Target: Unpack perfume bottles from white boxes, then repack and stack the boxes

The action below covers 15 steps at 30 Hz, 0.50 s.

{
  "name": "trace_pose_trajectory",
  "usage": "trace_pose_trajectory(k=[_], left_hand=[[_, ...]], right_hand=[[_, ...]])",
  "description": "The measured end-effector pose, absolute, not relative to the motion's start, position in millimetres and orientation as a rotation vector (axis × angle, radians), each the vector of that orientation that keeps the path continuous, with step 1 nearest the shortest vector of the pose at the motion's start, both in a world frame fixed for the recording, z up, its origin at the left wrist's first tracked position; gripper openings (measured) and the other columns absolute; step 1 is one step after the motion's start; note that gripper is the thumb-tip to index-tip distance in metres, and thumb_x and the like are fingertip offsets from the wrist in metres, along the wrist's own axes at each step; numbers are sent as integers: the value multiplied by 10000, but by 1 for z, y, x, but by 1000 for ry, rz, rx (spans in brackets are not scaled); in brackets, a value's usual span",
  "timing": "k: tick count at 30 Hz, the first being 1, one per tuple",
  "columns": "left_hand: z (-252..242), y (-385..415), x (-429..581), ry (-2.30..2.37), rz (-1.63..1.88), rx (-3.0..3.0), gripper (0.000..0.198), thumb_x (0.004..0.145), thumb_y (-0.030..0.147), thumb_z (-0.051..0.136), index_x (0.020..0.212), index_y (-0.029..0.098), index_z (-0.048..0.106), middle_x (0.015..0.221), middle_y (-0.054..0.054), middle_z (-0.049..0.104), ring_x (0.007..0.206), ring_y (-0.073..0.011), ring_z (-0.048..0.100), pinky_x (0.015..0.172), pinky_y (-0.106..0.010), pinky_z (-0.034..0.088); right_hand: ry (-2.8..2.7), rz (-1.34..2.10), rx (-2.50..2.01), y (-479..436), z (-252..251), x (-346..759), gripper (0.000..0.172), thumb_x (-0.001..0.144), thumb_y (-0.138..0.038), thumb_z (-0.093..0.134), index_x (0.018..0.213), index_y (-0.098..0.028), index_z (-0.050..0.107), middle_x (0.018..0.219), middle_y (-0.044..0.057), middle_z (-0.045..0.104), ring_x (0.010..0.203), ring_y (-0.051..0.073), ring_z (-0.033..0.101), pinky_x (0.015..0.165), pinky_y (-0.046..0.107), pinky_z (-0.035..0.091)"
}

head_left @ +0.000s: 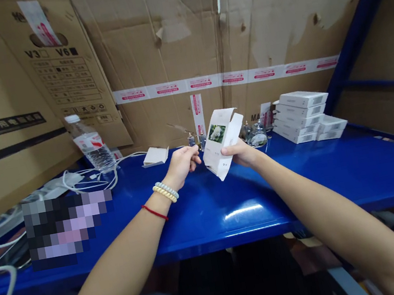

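My right hand (241, 153) grips a white cardboard box (214, 153) with a picture of a white flower on its side. The box is tilted, and flaps stand out at its upper and lower ends. To the left of it, my left hand (185, 160) is closed, thumb and fingers curled together; whether something small is in them I cannot make out. Just beyond those fingertips are small glass bottles (191, 140), partly hidden by the hand. More clear glass bottles (257, 135) stand behind my right hand.
The blue table (210, 221) bears a stack of white boxes (300, 114) at the right. A flat white carton piece (156, 155) lies left of centre. A water bottle (92, 144), white cables (69, 182) and a blurred-out object (68, 228) occupy the left. Cardboard walls (165, 56) enclose the back.
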<state>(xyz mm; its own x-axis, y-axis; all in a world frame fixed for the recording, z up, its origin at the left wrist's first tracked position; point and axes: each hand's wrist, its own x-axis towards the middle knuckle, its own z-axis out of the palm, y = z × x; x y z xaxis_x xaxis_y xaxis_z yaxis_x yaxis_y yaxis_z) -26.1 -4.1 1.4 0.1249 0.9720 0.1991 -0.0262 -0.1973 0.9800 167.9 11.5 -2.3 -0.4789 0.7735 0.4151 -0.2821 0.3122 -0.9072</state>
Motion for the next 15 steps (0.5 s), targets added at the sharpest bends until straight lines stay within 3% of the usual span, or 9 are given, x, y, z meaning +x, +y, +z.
trace_pose_trajectory(k=[3, 8, 11, 15], left_hand=[[-3, 1, -30, 1071, 1295, 1496, 338, 745, 480, 669, 736, 153, 584, 697, -24, 631, 513, -81, 493, 453, -208, 343], [-8, -5, -24, 836, 1138, 1563, 517, 706, 500, 744, 1079, 157, 641, 1085, -103, 696, 944, -217, 640, 726, -294, 501], [-9, -10, -18, 679, 1109, 1491, 551, 633, 459, 823, 1060, 145, 671, 1109, -124, 709, 1038, -268, 645, 896, -367, 501], [-9, -9, -16, 669, 1230, 1375, 515, 621, 411, 845, 1036, 143, 698, 1100, -117, 723, 1047, -266, 658, 971, -398, 485]], right_hand=[[-1615, 1402, -462, 13, -7, 166, 676, 505, -520, 857, 1040, -167, 642, 1037, 106, 719, 977, 284, 672, 903, 435, 529], [-1597, 1551, -477, 6, -8, 161, 754, 573, -685, 738, 1099, -159, 618, 1040, 145, 723, 1018, 321, 671, 888, 476, 548], [-1601, 1565, -572, 4, -9, 160, 701, 612, -708, 703, 1044, -161, 629, 959, 143, 734, 958, 314, 691, 814, 457, 578], [-1559, 1401, -711, 12, -11, 158, 606, 656, -735, 679, 858, -165, 630, 797, 101, 721, 709, 225, 685, 620, 353, 580]])
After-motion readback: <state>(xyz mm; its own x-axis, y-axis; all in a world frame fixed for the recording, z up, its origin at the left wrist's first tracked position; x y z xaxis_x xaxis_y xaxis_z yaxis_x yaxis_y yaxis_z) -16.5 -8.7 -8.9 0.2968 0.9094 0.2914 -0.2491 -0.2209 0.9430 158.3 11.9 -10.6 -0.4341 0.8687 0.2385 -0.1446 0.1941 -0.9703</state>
